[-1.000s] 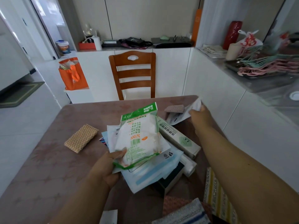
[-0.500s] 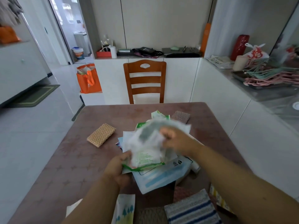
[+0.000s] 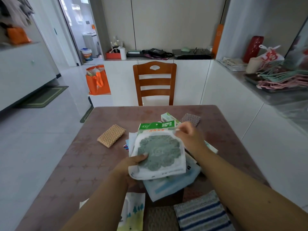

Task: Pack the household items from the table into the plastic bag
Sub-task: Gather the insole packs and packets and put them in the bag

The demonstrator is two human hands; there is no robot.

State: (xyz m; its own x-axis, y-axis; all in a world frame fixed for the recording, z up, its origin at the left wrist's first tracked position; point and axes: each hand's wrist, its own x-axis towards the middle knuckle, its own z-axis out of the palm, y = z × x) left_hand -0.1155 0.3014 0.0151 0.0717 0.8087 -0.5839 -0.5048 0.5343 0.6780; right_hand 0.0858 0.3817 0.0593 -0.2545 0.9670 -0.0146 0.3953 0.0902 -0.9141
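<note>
Slick white packet with grey disc (image 3: 159, 154) over table (image 3: 70, 164) | my left hand (image 3: 129, 165) thumb-clamps its near corner, right hand (image 3: 188, 136) pinches far corner | bag unseen | risk: 2 small grips, film slides, stack underneath spills

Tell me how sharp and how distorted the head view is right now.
Head view: wide-angle, cabinet lines bow near the edges; right hand smeared by motion blur at the white packet; left hand sharper; doorway overexposed; soft daylight, faint shadows on the table.
</note>
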